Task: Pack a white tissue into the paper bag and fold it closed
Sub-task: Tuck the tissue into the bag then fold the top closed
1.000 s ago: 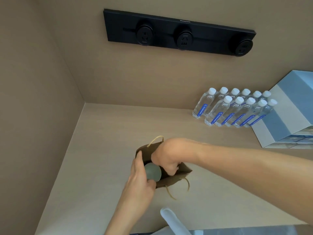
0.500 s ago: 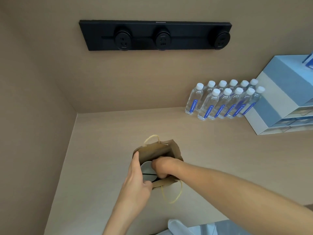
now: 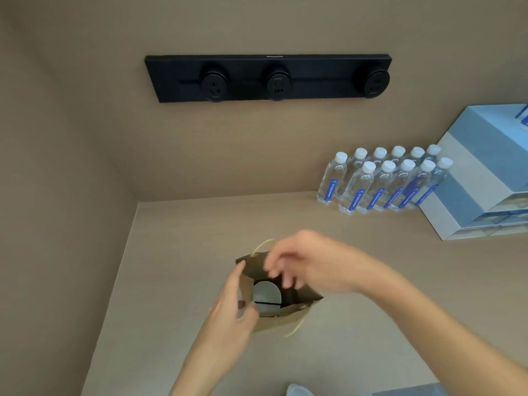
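Note:
A small brown paper bag with cord handles stands open on the beige counter. Inside it lies a round white tissue pack with a dark slit across it. My left hand pinches the bag's left rim, thumb inside and fingers outside. Blurred by motion, my right hand hovers just above the bag's mouth, its fingers spread and holding nothing.
Several water bottles stand at the back right beside a blue and white box. A black socket strip is mounted on the back wall. A side wall closes the left. The counter's front edge is near me.
My right hand was inside the bag on the tissue pack; it has come out and risen above the mouth, empty. The left hand keeps its hold on the rim.

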Motion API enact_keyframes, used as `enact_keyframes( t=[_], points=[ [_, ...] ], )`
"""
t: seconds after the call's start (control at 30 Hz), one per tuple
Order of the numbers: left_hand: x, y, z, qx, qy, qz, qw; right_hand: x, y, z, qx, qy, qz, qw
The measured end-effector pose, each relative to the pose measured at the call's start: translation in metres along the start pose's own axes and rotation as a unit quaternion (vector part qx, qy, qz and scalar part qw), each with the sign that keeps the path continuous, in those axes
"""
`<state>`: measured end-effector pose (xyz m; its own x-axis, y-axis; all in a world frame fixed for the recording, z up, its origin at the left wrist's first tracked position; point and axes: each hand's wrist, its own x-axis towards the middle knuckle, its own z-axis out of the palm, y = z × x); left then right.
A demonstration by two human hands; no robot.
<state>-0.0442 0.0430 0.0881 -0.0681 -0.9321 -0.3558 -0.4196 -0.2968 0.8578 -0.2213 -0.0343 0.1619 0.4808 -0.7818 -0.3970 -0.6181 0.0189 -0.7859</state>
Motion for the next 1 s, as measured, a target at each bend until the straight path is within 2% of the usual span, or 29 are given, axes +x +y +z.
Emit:
enact_keyframes(
  t=[0.07, 0.1, 0.17, 0.27, 0.37, 0.5, 0.63, 0.7, 0.8, 0.9, 1.0],
  points=[
    [0.001, -0.004, -0.004, -0.054, 0.017, 0.0, 0.998, -0.028, 0.02, -0.017, 0.122, 0.129, -0.047, 0.983],
    [0.002, -0.005, -0.005, -0.085, 0.032, -0.007, 0.996, -0.037, 0.034, -0.018, 0.185, 0.182, -0.031, 0.965],
    [0.006, -0.007, -0.009, -0.139, 0.06, -0.029, 0.988, -0.042, 0.066, -0.006, 0.302, 0.234, 0.053, 0.923],
    [0.013, -0.004, -0.012, -0.187, 0.047, -0.068, 0.979, -0.032, 0.091, 0.017, 0.407, 0.203, 0.13, 0.881],
    [0.022, -0.003, -0.007, -0.223, 0.015, -0.096, 0.97, -0.021, 0.094, 0.029, 0.469, 0.162, 0.126, 0.859],
    [0.033, -0.002, 0.004, -0.309, 0.045, -0.119, 0.943, -0.008, 0.088, 0.037, 0.485, 0.178, 0.146, 0.844],
    [0.044, -0.006, 0.012, -0.307, 0.073, -0.125, 0.941, -0.001, 0.085, 0.04, 0.508, 0.179, 0.186, 0.822],
    [0.049, -0.009, 0.018, -0.288, 0.098, -0.126, 0.944, 0.003, 0.087, 0.043, 0.498, 0.174, 0.192, 0.827],
    [0.049, -0.014, 0.027, -0.221, 0.139, -0.109, 0.959, 0.005, 0.093, 0.05, 0.454, 0.19, 0.156, 0.856],
    [0.048, -0.022, 0.034, -0.151, 0.142, -0.081, 0.975, 0.007, 0.108, 0.058, 0.341, 0.24, 0.142, 0.898],
    [0.05, -0.033, 0.041, -0.083, 0.125, -0.042, 0.988, 0.008, 0.122, 0.064, 0.234, 0.251, 0.122, 0.931]
  ],
)
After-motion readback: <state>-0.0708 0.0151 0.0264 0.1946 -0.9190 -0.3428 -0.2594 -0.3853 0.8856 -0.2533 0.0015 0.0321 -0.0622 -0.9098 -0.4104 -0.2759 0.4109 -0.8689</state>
